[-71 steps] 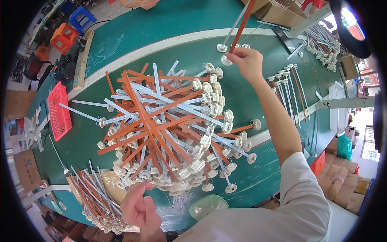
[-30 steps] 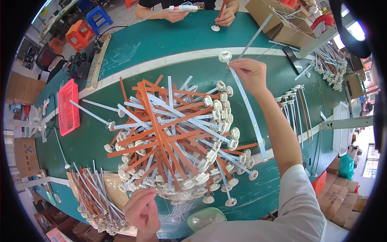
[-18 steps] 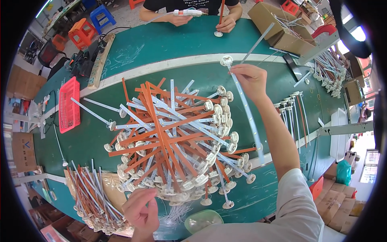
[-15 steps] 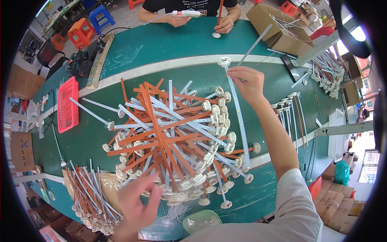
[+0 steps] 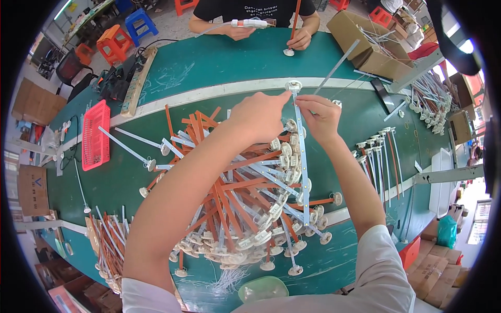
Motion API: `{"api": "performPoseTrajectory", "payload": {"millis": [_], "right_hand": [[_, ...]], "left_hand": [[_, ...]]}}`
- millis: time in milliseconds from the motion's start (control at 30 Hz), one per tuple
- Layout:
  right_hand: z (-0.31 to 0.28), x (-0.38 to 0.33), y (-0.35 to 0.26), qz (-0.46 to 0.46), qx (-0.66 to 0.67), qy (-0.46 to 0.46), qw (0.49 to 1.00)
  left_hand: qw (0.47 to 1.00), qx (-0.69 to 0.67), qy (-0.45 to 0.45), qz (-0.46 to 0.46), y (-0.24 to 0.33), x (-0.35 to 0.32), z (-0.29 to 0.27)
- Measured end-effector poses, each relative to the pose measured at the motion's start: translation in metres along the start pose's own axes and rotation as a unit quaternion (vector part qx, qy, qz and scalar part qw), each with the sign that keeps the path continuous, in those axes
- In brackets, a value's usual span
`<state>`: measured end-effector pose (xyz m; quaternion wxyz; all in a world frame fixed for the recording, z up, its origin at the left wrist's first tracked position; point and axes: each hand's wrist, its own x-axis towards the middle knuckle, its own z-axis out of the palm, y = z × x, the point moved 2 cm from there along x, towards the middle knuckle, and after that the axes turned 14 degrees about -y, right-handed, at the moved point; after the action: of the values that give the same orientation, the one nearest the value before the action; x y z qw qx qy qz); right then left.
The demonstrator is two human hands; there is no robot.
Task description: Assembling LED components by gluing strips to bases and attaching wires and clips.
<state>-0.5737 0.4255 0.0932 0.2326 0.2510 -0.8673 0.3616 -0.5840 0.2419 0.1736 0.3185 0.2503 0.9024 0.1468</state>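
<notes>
My right hand (image 5: 319, 118) pinches the upper part of a long blue-grey strip (image 5: 301, 156) that ends in a round white cap (image 5: 293, 85). My left hand (image 5: 259, 117) reaches across the table and its fingertips touch that cap. The strip runs down toward me over a large fan-shaped pile of orange and grey strips with white caps (image 5: 235, 198) on the green table (image 5: 209, 62). My left forearm hides part of the pile.
A second person's hands (image 5: 300, 39) work an orange strip at the far edge. A red basket (image 5: 96, 135) and a power strip (image 5: 136, 81) lie left. Standing strips (image 5: 378, 156) and cardboard boxes (image 5: 365, 36) are right; a bundle of strips (image 5: 107, 245) is near left.
My left hand rose from the near table edge and reached across the pile to the cap end of the strip. My right hand drew the strip nearer, over the pile.
</notes>
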Motion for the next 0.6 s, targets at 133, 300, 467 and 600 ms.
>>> {"api": "performPoseTrajectory", "payload": {"millis": [133, 300, 467, 600], "right_hand": [[0.005, -0.002, 0.010, 0.014, 0.016, -0.004, 1.000], [0.005, 0.000, 0.015, 0.008, 0.021, -0.006, 1.000], [0.003, -0.002, 0.019, 0.007, 0.021, -0.004, 1.000], [0.003, -0.001, 0.016, 0.001, 0.017, -0.003, 1.000]], "left_hand": [[0.999, -0.026, 0.004, 0.044, -0.008, 0.024, 0.011], [0.999, -0.021, -0.034, 0.022, -0.005, 0.030, 0.006], [0.994, 0.108, 0.005, -0.012, 0.003, 0.025, 0.002], [0.992, 0.127, 0.007, -0.012, 0.008, 0.021, 0.002]]}}
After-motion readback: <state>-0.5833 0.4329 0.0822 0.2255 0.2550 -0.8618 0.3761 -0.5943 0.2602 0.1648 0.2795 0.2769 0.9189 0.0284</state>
